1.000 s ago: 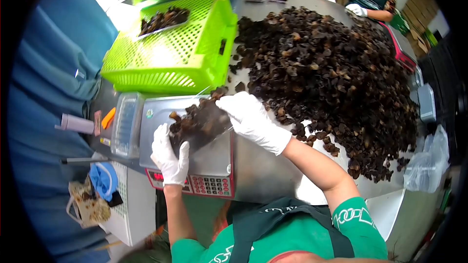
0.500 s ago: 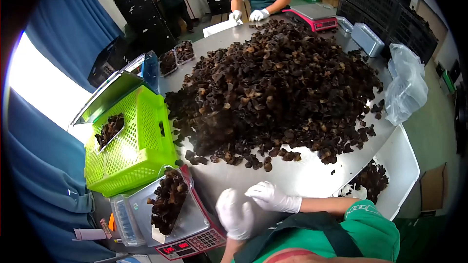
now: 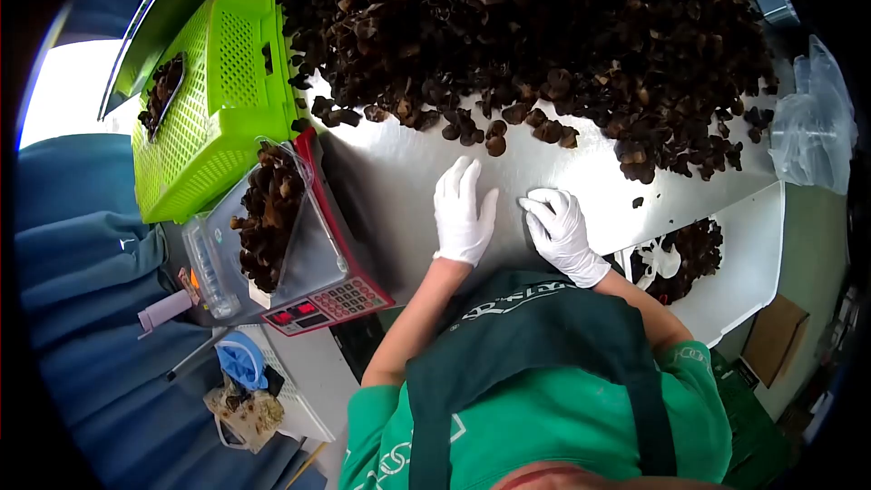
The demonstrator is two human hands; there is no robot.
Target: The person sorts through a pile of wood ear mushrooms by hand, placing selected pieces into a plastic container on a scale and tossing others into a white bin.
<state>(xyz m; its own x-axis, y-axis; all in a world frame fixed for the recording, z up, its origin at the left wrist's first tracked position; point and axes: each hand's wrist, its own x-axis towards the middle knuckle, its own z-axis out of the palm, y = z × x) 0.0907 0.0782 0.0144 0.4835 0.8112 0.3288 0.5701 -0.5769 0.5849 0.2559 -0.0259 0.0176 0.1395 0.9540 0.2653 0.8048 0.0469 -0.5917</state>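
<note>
My left hand [image 3: 464,216], in a white glove, is stretched out over the bare front part of the steel table [image 3: 381,181], fingers apart and nothing in it. To its right, my right hand [image 3: 564,234], gloved too, has loosely bent fingers with no object visible in them. Just beyond both hands lies the near edge of a large heap of dark brown wood ear mushrooms [image 3: 544,45]. Left of my left hand, a clear plastic tray of mushrooms [image 3: 270,218] rests on a red-framed digital scale [image 3: 331,304] with lit red digits.
A lime green crate [image 3: 213,109] stands at the left, bearing another tray of mushrooms [image 3: 165,91]. At the right, a white bin [image 3: 748,263] holds mushrooms and a white glove [image 3: 660,261]. Clear plastic bags [image 3: 812,127] hang by the table's right edge.
The view has tilted down, so the co-worker across the table is out of sight. My hands have moved apart, and my left hand's fingers now point forward.
</note>
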